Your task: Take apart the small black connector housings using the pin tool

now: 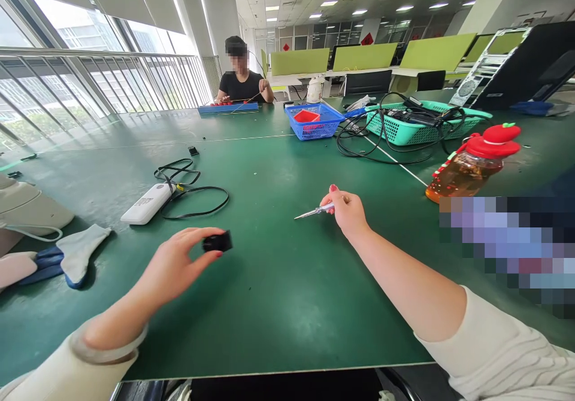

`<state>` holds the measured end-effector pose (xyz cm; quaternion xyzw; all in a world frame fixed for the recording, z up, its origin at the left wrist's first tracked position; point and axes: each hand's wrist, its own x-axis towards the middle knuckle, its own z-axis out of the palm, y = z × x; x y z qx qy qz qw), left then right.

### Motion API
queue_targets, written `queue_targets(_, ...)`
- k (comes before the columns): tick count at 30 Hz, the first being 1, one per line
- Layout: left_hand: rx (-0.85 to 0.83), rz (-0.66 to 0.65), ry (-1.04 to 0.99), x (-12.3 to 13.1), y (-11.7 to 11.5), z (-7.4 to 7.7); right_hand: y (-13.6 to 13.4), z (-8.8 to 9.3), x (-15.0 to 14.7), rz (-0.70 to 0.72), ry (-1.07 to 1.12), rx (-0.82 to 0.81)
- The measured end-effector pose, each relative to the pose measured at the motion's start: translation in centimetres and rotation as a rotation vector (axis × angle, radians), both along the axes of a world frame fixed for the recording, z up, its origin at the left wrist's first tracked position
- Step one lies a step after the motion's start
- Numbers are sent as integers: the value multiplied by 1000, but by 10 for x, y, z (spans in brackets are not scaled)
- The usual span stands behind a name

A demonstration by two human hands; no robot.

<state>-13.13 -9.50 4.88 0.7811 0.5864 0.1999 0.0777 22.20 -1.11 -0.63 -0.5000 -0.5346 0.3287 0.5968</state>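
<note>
Between the thumb and fingers of my left hand (173, 266) is a small black block-shaped piece (218, 242), held just above the green table (269, 305). Its exact kind I cannot make out. My right hand (348, 210) is closed around a small screwdriver (316, 210) with a thin metal shaft. The shaft points left and slightly down, towards the middle of the table, and most of the handle is hidden in my fingers. A gap separates the screwdriver's tip from the black piece.
Left lie a white power bank (148, 204) with a black cable (202, 212) and gloves (83, 254). Farther back stand a blue basket (314, 128) and a green basket (404, 134) of cables. A drink bottle (467, 173) is at right. Another person (242, 84) sits opposite.
</note>
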Motion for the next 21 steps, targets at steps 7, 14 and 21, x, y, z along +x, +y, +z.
queue_targets(7,57,-317,35,116,58,-14,-23,17,-7,165,-364,295)
queue_targets(14,-6,-306,-38,147,97,-41,-32,19,-17,350,-777,506)
queue_targets(21,-129,-228,-152,134,104,-50,-42,20,-21,375,-978,641)
